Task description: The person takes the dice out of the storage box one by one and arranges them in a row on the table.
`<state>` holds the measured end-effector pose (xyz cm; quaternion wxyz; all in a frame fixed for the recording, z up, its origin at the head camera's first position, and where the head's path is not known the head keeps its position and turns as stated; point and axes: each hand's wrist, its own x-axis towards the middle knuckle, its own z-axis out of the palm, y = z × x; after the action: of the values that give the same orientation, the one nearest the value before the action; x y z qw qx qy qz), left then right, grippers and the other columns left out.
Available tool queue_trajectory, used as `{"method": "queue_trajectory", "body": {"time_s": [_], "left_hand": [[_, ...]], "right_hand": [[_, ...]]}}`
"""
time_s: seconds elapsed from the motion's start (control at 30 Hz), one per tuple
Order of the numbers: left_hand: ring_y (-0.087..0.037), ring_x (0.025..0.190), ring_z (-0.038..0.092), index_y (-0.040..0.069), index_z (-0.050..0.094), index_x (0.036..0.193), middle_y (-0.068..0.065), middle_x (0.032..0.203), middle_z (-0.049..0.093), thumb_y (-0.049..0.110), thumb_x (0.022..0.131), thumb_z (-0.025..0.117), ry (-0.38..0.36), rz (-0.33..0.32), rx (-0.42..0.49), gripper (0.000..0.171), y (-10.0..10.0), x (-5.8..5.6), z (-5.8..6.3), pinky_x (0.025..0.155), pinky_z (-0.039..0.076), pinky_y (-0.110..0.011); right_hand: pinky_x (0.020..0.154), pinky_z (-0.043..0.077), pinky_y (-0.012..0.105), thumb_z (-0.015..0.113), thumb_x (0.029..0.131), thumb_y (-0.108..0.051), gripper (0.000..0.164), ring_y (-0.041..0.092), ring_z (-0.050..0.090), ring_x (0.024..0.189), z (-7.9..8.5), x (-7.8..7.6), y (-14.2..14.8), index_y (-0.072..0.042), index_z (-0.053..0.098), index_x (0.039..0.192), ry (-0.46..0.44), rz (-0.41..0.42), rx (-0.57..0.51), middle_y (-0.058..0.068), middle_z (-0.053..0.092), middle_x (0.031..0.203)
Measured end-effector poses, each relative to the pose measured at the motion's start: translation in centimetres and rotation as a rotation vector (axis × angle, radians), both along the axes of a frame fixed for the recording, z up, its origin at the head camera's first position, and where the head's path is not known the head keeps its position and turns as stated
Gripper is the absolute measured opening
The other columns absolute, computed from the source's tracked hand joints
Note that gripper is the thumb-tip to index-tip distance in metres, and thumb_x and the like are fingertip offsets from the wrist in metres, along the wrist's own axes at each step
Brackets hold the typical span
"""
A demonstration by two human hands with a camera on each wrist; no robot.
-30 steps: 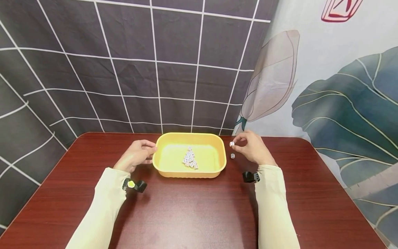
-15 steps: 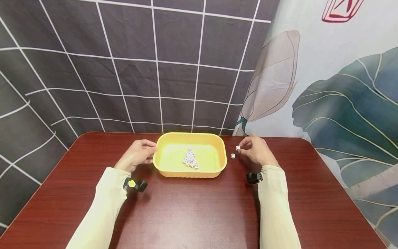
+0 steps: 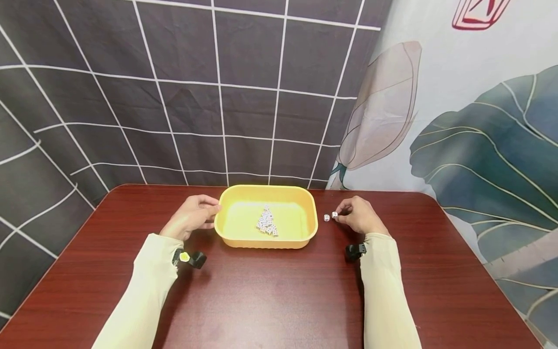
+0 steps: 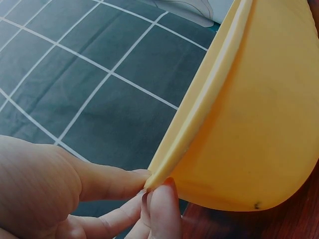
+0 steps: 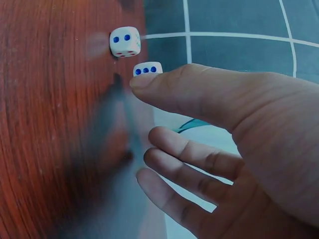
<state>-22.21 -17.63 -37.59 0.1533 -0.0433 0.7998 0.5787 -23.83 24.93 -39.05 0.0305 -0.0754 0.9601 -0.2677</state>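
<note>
A yellow plastic basin (image 3: 266,244) stands on the table with a small heap of white dice (image 3: 267,223) inside. My left hand (image 3: 193,215) pinches the basin's left rim between thumb and fingers, plain in the left wrist view. To the right of the basin, my right hand (image 3: 359,215) holds a white die (image 5: 148,67) with blue pips, the thumb in front of it. The index finger is hidden in the right wrist view; the other fingers are loosely bent. Beside the held die, a second die (image 5: 125,42) lies on the table.
The dark red wooden table (image 3: 270,300) ends at a grey cloth with a white grid (image 3: 244,116) behind. A pale curtain with leaf patterns (image 3: 479,145) hangs at the right. A black wrist strap with a camera (image 3: 355,251) is on each sleeve.
My right hand has brought its die down from beside the basin's back right to the table, just right of the other die. My left hand stays on the rim.
</note>
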Motion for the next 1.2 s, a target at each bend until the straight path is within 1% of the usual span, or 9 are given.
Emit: {"method": "queue_trajectory", "body": {"time_s": [0.1, 0.27, 0.47, 0.73, 0.83, 1.0, 1.2], "left_hand": [[-0.010, 0.079, 0.063, -0.008, 0.050, 0.132, -0.009, 0.100, 0.066, 0.010, 0.102, 0.058, 0.002, 0.004, -0.005, 0.036, 0.0, -0.1, -0.1, 0.068, 0.060, -0.021], [-0.011, 0.079, 0.063, -0.009, 0.050, 0.133, -0.009, 0.100, 0.065, 0.010, 0.102, 0.058, 0.000, 0.007, 0.000, 0.037, 0.0, 0.0, 0.0, 0.068, 0.060, -0.021], [-0.011, 0.080, 0.063, -0.009, 0.050, 0.132, -0.010, 0.100, 0.065, 0.010, 0.102, 0.058, 0.001, 0.002, -0.003, 0.037, 0.0, 0.1, 0.1, 0.068, 0.060, -0.021], [-0.011, 0.080, 0.063, -0.008, 0.050, 0.132, -0.011, 0.101, 0.066, 0.010, 0.102, 0.058, -0.004, 0.003, -0.002, 0.036, 0.0, 0.1, 0.1, 0.070, 0.061, -0.022], [-0.011, 0.080, 0.063, -0.008, 0.050, 0.132, -0.011, 0.102, 0.066, 0.010, 0.102, 0.058, -0.005, 0.003, -0.006, 0.036, 0.0, 0.0, 0.0, 0.071, 0.062, -0.023], [-0.011, 0.080, 0.064, -0.008, 0.050, 0.132, -0.010, 0.102, 0.065, 0.010, 0.102, 0.058, -0.003, 0.002, -0.003, 0.036, 0.0, 0.0, -0.1, 0.070, 0.061, -0.022], [-0.011, 0.079, 0.062, -0.008, 0.050, 0.132, -0.009, 0.099, 0.064, 0.010, 0.102, 0.059, -0.003, 0.008, -0.004, 0.036, 0.0, 0.0, -0.1, 0.067, 0.060, -0.020]], "right_hand": [[0.080, 0.049, 0.034, 0.077, 0.083, -0.004, 0.005, 0.020, 0.065, 0.084, -0.2, -0.1, 0.0, -0.006, 0.075, 0.087, 0.008, 0.013, 0.007, 0.007, 0.075, 0.089], [0.080, 0.047, 0.033, 0.078, 0.082, -0.005, 0.005, 0.019, 0.061, 0.083, -0.5, -0.2, -0.2, -0.007, 0.075, 0.085, 0.012, 0.024, 0.026, 0.006, 0.075, 0.087], [0.078, 0.047, 0.032, 0.081, 0.079, -0.004, 0.007, 0.019, 0.061, 0.081, -0.8, -0.3, -0.4, -0.006, 0.076, 0.083, 0.034, 0.036, 0.034, 0.006, 0.075, 0.082], [0.076, 0.046, 0.031, 0.081, 0.079, -0.004, 0.007, 0.019, 0.059, 0.080, -0.8, -0.1, -0.6, -0.006, 0.076, 0.084, 0.025, 0.034, 0.027, 0.005, 0.074, 0.082], [0.079, 0.049, 0.033, 0.080, 0.080, -0.003, 0.008, 0.021, 0.062, 0.083, -0.5, 0.0, -0.6, -0.006, 0.076, 0.086, 0.022, 0.032, 0.016, 0.007, 0.075, 0.085], [0.089, 0.053, 0.044, 0.078, 0.082, -0.004, 0.010, 0.027, 0.066, 0.094, 0.2, 0.2, -0.7, -0.007, 0.077, 0.091, 0.024, 0.011, 0.009, 0.010, 0.075, 0.093], [0.090, 0.051, 0.048, 0.077, 0.082, -0.008, 0.014, 0.032, 0.063, 0.101, 1.5, 0.6, -1.1, -0.006, 0.076, 0.096, 0.064, 0.019, 0.012, 0.015, 0.071, 0.101]]}}
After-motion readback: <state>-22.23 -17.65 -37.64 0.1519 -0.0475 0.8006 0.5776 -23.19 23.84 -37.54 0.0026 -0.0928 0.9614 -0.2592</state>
